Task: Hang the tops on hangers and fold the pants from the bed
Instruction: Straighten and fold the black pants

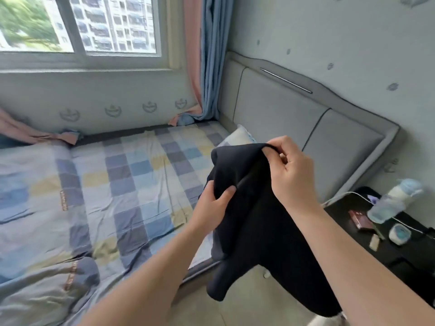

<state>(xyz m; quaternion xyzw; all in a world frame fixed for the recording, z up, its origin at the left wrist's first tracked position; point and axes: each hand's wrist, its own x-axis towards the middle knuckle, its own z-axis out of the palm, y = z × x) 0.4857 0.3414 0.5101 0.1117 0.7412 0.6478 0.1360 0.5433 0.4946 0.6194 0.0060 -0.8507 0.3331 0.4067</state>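
Two hands, left [215,203] and right [290,170], grip one black garment [254,222].

Daylight pours in through the window [113,24], so my room's bright and soft, only faint shadows. The view outside is smeared (the bottles [397,198] on my right too), the dark garment [259,220] shows almost no detail, and the wide lens bends the headboard [306,118].

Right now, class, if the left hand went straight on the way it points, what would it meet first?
The dark garment, which the left hand grips with its thumb on the cloth. Beyond that lies probably the right hand, which pinches the garment's top edge, though depth is unclear.
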